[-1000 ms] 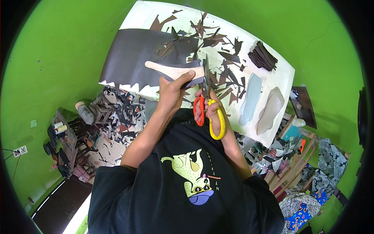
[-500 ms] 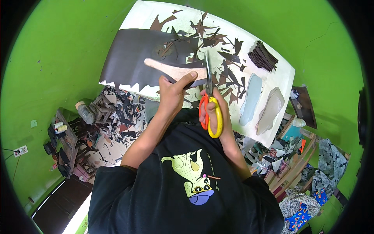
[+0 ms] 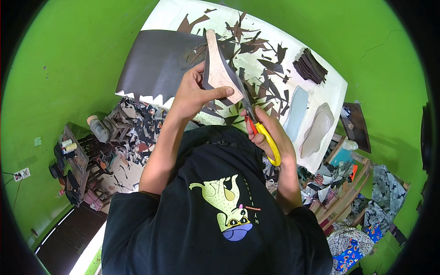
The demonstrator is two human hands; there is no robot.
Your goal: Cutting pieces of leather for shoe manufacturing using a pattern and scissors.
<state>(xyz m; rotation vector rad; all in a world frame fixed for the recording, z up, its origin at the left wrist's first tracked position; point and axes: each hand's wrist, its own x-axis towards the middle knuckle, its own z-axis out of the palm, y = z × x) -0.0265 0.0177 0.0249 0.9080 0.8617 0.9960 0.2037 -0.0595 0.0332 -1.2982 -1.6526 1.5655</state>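
My left hand pinches a pale, tapering pattern piece together with a dark brown sheet piece under it, thumb on top and fingers beneath. The narrow end of the pattern points to the table's far side. In my right hand is a pair of scissors with red and yellow handles. Their blades lie along the right edge of the held pieces; how far they are parted is hard to see. Beneath lies a large dark sheet, with dark offcuts scattered to its right.
The white table also bears a stack of dark cut pieces, a light blue sole-shaped piece and translucent ones. A bench with thread spools stands left, near scraps on the floor. A wooden rack with fabrics stands right.
My left hand has turned the pattern and dark piece, so the narrow end swung from pointing left to pointing away. The scissors tilted leftward at the tips, and my right hand moved right and nearer.
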